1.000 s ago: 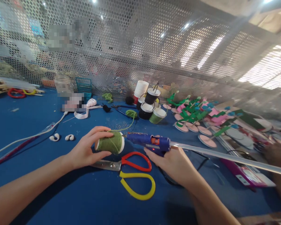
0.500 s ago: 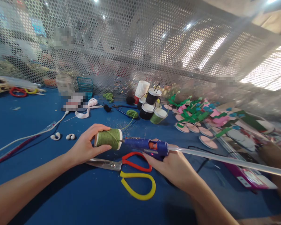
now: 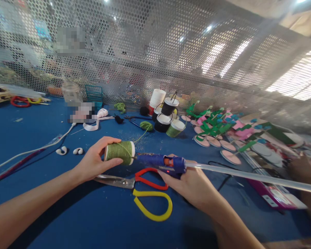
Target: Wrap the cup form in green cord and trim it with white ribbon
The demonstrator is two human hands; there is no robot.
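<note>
My left hand [image 3: 93,162] is closed round a small cup wrapped in green yarn [image 3: 119,152], held on its side above the blue table [image 3: 67,214]. A green strand runs from it to a yarn ball [image 3: 145,125]. My right hand [image 3: 189,183] grips a blue glue gun [image 3: 162,161], its nozzle touching the cup's rim. A long clear glue stick [image 3: 248,177] sticks out of the gun's back toward the right.
Scissors [image 3: 145,188] with red and yellow handles lie under my hands. Black and green wrapped cups [image 3: 168,121] stand behind, pink discs with green pieces [image 3: 217,133] to the right. A white cable [image 3: 28,152] crosses the left. Another person's hand [image 3: 300,169] is at the right edge. A perforated metal screen [image 3: 155,52] backs the table.
The cup has turned in my left hand and risen slightly. The glue gun has rolled and lowered a little, its nozzle staying at the cup's rim.
</note>
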